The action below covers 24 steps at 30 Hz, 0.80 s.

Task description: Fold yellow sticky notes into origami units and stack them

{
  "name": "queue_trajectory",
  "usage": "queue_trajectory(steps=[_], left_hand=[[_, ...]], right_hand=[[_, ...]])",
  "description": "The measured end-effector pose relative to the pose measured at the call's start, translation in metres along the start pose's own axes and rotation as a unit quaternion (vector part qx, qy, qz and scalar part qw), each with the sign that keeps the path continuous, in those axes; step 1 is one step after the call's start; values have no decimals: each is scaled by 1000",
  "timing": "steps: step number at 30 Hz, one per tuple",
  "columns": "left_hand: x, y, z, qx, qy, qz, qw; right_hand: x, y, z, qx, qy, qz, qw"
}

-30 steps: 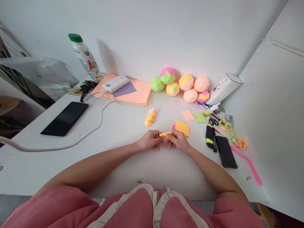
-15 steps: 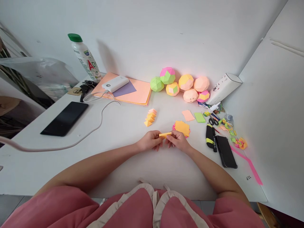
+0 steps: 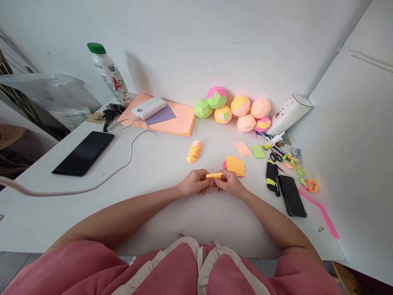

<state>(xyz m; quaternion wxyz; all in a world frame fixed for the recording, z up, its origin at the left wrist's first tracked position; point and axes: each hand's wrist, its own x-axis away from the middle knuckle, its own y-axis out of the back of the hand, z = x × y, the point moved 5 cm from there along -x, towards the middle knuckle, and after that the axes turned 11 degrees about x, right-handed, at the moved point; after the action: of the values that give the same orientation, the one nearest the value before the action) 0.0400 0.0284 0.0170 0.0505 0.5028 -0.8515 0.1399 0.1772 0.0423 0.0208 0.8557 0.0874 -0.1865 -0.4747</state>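
A narrow folded strip of orange paper [image 3: 214, 175] is held level between my two hands, above the near part of the white table. My left hand [image 3: 195, 182] pinches its left end, and my right hand [image 3: 230, 183] pinches its right end. Just behind my right hand lies a stack of orange square papers [image 3: 236, 166] with pink edges under it. Folded orange and peach paper pieces [image 3: 194, 152] stand in an overlapping row behind my left hand. Peach papers [image 3: 243, 149] and green papers [image 3: 258, 151] lie farther back.
Several faceted paper balls [image 3: 241, 106] sit against the wall. At the left are a black tablet [image 3: 84, 153], a bottle [image 3: 112, 78] and a power bank [image 3: 149, 108] with its cable. Scissors [image 3: 275, 157], a cutter [image 3: 271, 176] and a phone [image 3: 292, 196] lie at the right.
The fingers of my right hand have shifted on the strip's right end, and the strip lies more level. The things on the table have not moved.
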Motion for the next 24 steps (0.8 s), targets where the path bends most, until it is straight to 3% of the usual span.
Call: queue_trajectory(steps=[24], left_hand=[[-3, 4, 2, 45, 37, 46, 997]], right_hand=[[1, 7, -3, 7, 8, 24, 1000]])
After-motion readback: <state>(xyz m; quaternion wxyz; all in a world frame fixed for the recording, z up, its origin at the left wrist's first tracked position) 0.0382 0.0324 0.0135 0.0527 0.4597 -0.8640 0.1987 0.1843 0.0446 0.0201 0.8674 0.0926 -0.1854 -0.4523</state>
